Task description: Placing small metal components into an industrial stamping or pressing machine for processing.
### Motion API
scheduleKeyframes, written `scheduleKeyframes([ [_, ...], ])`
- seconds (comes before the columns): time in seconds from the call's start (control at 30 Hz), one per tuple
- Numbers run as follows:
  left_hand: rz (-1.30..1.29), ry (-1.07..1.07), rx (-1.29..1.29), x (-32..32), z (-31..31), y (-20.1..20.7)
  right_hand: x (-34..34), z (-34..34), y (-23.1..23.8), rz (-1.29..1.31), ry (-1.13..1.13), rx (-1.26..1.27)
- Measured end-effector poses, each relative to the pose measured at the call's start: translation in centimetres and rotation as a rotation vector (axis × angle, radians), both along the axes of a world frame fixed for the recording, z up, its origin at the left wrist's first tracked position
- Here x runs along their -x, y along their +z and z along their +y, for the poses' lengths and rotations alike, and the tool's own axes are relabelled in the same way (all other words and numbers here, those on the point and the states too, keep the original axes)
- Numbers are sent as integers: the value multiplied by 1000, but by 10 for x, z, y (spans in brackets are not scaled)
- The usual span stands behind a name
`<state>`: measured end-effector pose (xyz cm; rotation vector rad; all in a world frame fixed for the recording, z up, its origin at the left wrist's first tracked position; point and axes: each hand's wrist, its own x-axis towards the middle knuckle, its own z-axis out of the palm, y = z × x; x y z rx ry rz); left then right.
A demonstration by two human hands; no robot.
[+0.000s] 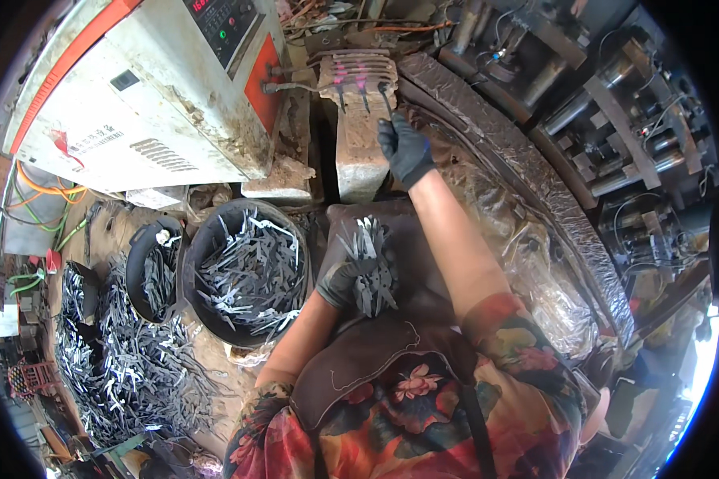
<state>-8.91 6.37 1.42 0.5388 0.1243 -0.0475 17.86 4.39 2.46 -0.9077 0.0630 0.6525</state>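
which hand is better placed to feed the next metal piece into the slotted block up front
Right, probably. The right hand is already stretched out at the slotted block, fingertips on a thin metal piece there. The left hand stays near the lap, full with a bundle of metal blanks.

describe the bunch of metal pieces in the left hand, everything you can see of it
The bunch of metal pieces is a fistful of thin, flat, grey strips, dull and dark like unfinished steel. They fan out unevenly, most pointing up and away from the person, a few sticking down below the grip. The left hand, in a dark glove, is closed around their lower part. The bunch is held over a dark cloth-covered surface in front of the person, just right of the round tub of similar pieces. Finer details of the pieces cannot be told.
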Motion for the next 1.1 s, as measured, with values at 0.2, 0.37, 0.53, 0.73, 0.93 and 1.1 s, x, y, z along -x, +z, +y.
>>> scheduleKeyframes([
  [0.2,-12,9,16,1,4,-8,37,-31,-11,106,140,-59],
  [0.37,-30,1,-23,-1,6,-12,28,-3,-15,71,206,-63],
  [0.53,-14,14,12,2,3,-12,-6,56,0,253,129,-235],
  [0.73,-2,54,-14,0,3,-21,37,23,2,354,87,-321],
  [0.93,69,6,53,8,2,-31,67,-133,12,308,300,-729],
  [1.1,-28,-174,271,-3,-6,-29,-39,-266,56,-498,-511,314],
])
